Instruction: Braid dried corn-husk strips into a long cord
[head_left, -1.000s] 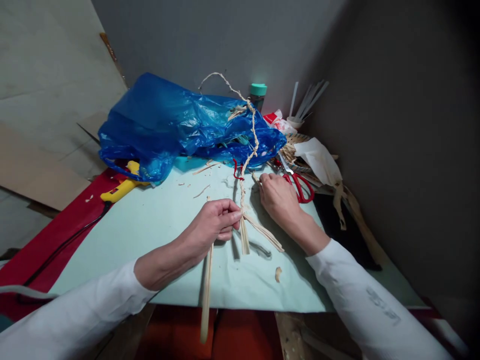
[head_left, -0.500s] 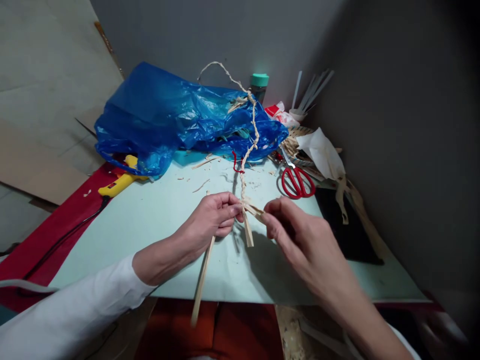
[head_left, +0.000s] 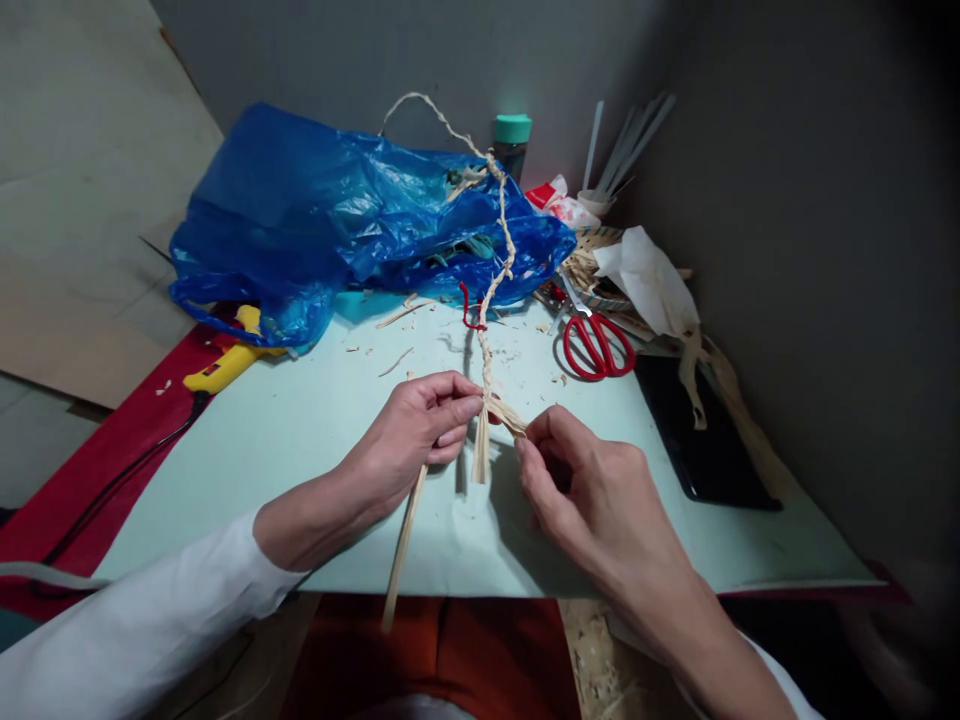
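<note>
Long straw braid (head_left: 484, 360) done; your left hand (head_left: 420, 425) pinches its end, right hand (head_left: 592, 490) clamps a loose strip (head_left: 512, 420), short tails (head_left: 480, 455) left.

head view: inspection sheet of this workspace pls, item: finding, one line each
surface: pale green paper sheet over a red mat, strewn with straw scraps.
job's things: braided straw cord running up over a crumpled blue plastic bag; loose flat straw strands at its near end.
clutter: red-handled scissors, yellow glue gun, teal-capped bottle, white cup of sticks, black flat slab.
grips: left hand pinches the cord's near end; right hand pinches one strand beside it.
cables: black cable from the glue gun across the mat.
surroundings: grey walls; no other person seen.
</note>
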